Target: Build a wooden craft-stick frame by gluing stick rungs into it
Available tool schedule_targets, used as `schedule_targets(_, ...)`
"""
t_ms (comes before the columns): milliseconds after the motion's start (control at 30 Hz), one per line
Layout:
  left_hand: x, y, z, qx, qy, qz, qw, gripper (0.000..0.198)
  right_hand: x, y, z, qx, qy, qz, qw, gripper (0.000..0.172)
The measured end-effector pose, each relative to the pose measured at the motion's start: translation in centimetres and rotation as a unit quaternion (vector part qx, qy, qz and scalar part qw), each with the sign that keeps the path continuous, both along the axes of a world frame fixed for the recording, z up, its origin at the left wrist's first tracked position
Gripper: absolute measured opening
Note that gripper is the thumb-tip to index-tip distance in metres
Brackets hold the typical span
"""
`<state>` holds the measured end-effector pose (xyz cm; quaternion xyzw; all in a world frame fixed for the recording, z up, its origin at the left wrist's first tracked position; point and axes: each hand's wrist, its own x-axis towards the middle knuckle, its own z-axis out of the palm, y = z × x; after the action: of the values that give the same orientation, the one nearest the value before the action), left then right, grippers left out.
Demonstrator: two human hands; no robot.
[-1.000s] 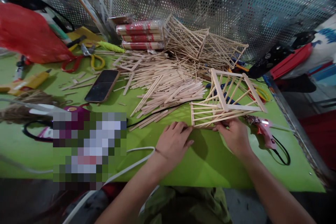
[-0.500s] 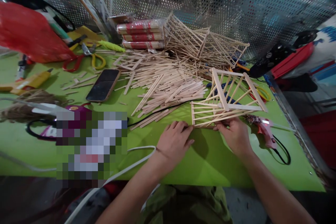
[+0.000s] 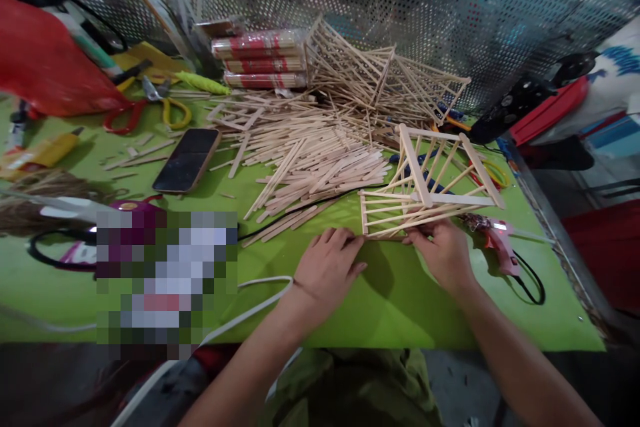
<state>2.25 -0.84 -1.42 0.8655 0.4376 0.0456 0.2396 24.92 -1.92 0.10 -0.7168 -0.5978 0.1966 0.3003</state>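
The stick frame (image 3: 416, 168) is in front of you, toward the right of the green table (image 3: 393, 323), tilted; you cannot tell from here how much of its lower edge rests on the surface. Your right hand (image 3: 443, 250) is clamped on that lower edge, thumb and fingers pinching it from the near side. Your left hand (image 3: 329, 267) is palm down with its fingertips at the frame's near-left corner; whether they grip it or only touch it cannot be told.

The slender sticks look likely to twist or pop loose at the joints if you squeeze too hard or push the two hands unevenly. The pink glue gun (image 3: 501, 245) lies just beside your right hand, its front end close under the frame; its display is lit, so if it is hot, a sideways slip could burn your knuckles or nudge the frame. The black cord (image 3: 310, 203) running behind could snag a stick end if you drag the frame back.

As for writing, you can read none: the glue gun's display is too small, the red labels on the wrapped stick bundles (image 3: 265, 63) are illegible, and the phone (image 3: 187, 160) shows a dark screen.
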Motion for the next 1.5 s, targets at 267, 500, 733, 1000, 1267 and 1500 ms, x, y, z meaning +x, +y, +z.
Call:
schedule_targets(267, -0.10, 0.06, -0.22, 0.013, -0.002, -0.006, 1.000, 0.039, 0.23, -0.15, -0.38, 0.014, -0.009, 0.001, 1.000, 0.020)
schedule_targets(500, -0.16, 0.01, -0.27, 0.021, -0.009, -0.011, 1.000, 0.039, 0.24, -0.18, -0.38, 0.015, -0.006, 0.004, 1.000, 0.022)
schedule_targets(733, -0.17, 0.08, -0.22, 0.011, -0.002, -0.012, 1.000, 0.040, 0.24, -0.12, -0.26, 0.010, -0.010, -0.001, 1.000, 0.024)
schedule_targets(1000, -0.17, 0.02, -0.47, 0.020, -0.011, -0.010, 1.000, 0.039, 0.34, -0.13, -0.52, 0.015, 0.001, 0.003, 1.000, 0.024)
schedule_targets(1267, -0.05, 0.04, -0.21, 0.016, -0.009, -0.004, 1.000, 0.040, 0.26, -0.26, -0.45, 0.011, 0.010, 0.001, 1.000, 0.021)
schedule_targets(1500, 0.04, 0.09, 0.11, 0.004, -0.002, -0.002, 1.000, 0.042, 0.21, -0.12, -0.39, 0.005, 0.001, -0.006, 1.000, 0.019)
